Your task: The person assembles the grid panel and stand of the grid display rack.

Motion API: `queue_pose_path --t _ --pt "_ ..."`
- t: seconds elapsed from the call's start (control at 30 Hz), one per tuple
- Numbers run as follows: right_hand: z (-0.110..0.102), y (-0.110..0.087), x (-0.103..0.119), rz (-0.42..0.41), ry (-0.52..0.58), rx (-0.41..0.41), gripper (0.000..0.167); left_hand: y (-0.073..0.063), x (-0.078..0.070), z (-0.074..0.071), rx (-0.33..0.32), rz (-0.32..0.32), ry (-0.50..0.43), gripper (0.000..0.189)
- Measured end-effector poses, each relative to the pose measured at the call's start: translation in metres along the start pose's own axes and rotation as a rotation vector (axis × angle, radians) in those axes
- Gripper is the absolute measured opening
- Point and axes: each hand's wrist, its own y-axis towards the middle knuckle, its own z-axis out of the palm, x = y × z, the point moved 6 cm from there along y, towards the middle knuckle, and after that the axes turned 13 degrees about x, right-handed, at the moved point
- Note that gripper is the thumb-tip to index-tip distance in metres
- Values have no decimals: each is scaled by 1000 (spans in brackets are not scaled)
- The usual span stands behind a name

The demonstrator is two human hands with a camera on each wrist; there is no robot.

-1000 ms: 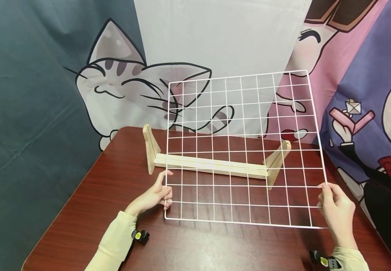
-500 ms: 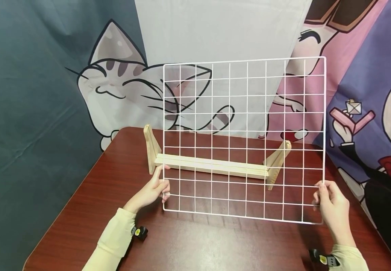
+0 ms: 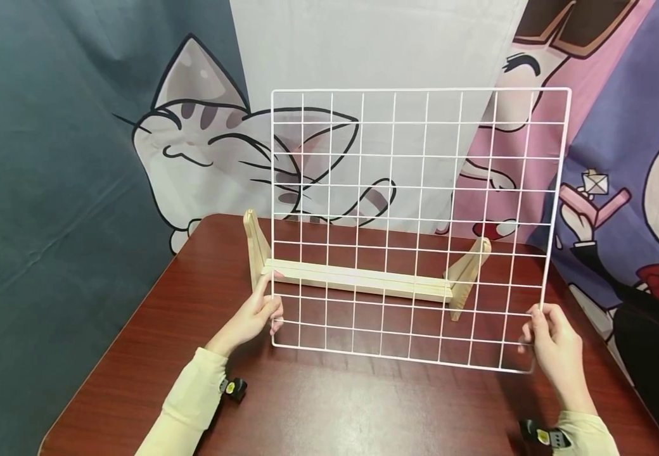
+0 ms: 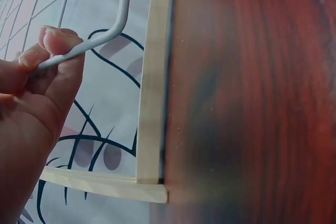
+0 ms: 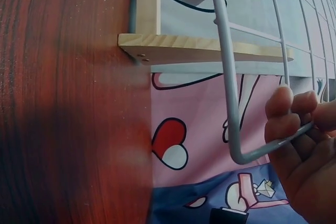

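A white wire grid panel stands nearly upright in the air, its lower edge in front of a pale wooden stand. My left hand grips the panel's left side wire near the bottom corner, index finger stretched along it. On the other side, my right hand pinches the right side wire near its lower corner. Both wrist views show fingers curled round the thick rim, the left hand and the right hand each close to a rounded corner. The stand's upright ends, left and right, rise beyond the panel.
The stand rests on a dark red-brown wooden table. Behind it hangs a cloth backdrop printed with a cartoon cat and other figures. A small black camera sits on the left wrist, another camera on the right.
The panel has tipped more upright and risen, and its upper right corner has swung up and to the right. Both hands have moved up slightly and to the left, keeping their grip. The stand has stayed put.
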Motion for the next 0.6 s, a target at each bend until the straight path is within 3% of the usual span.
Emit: queue_pose_path --t 0.2,0.6 --pt "5 3 0 -23 3 37 9 -1 -7 -8 -47 31 57 39" --pt "12 8 7 -75 5 46 9 -3 -19 -21 -120 17 137 44"
